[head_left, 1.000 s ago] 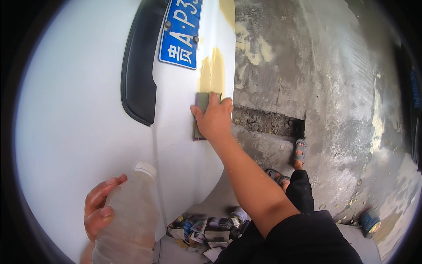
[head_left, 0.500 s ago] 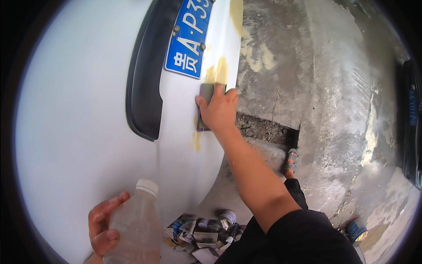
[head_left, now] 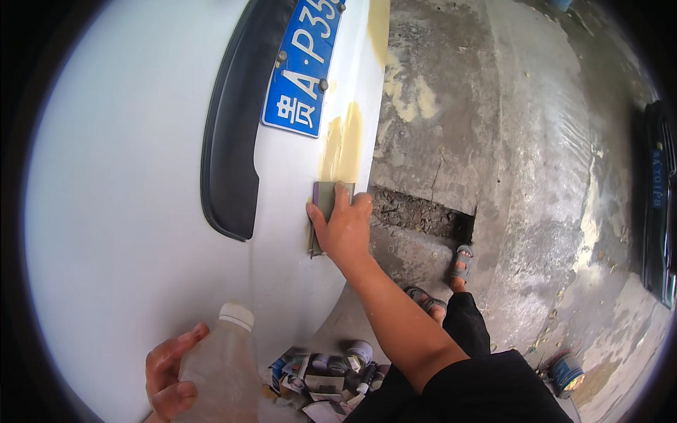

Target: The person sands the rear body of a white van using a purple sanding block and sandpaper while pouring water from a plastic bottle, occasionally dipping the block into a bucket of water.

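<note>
Our right hand (head_left: 345,229) presses a sanding block (head_left: 323,211) flat against the white car panel (head_left: 141,211), left hand (head_left: 169,374) gripping a plastic bottle (head_left: 220,366).

sanding block (head_left: 323,211) mostly under right hand (head_left: 343,229), bottle (head_left: 220,370) base and left hand (head_left: 171,374) cut off

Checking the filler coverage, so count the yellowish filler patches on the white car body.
2. One patch sits just below the blue plate, right above the sanding block under the right hand. The other is at the top edge, cut off; more may lie beyond.
</note>
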Available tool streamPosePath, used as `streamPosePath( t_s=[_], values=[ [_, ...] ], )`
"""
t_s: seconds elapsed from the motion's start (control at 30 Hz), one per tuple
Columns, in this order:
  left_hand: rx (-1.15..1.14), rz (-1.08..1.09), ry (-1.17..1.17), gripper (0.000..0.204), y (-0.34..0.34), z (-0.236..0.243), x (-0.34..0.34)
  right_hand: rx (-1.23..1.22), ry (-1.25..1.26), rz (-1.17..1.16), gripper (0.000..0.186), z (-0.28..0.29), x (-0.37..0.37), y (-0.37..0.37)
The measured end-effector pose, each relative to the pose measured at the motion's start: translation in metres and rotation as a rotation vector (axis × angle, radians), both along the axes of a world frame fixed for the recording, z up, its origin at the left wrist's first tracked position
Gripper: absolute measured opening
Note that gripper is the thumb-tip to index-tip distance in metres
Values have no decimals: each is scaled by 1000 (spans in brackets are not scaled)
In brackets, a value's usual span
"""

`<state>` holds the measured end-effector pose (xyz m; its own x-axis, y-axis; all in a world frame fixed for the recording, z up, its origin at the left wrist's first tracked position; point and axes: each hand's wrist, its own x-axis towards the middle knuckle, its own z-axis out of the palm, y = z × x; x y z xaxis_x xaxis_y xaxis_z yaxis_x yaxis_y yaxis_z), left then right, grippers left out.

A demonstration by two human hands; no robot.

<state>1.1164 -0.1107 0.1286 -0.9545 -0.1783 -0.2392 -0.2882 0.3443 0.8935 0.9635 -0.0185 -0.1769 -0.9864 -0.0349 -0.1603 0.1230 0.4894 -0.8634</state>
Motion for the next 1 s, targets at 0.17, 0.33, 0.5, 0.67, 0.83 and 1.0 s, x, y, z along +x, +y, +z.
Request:
streamPosePath(
  t_s=[0.17, 0.33, 0.5, 0.67, 0.83, 1.0],
  values=[
    [-251, -187, 194, 59, -2, -13, 3, 20, 20, -7, 68, -10, -68, 16],
    [-334, -350, 41, 93, -24, -2, 7, -112, -65, -95, 65, 6, -74, 33],
    [-334, -346, -24, 97, -32, -1, 9, -491, -194, -14, 59, 23, 7, 16],
    [-286, -362, 73, 97, -21, -6, 3, -440, -127, -63, 52, 18, -3, -8],
    [-256, -339, 99, 95, -24, -12, 9, -300, -162, 128, 49, 35, -53, 5],
    [-353, -387, 149, 80, 1, -7, -10, -150, 137, -33, 45, 4, 5, -25]
  ],
)
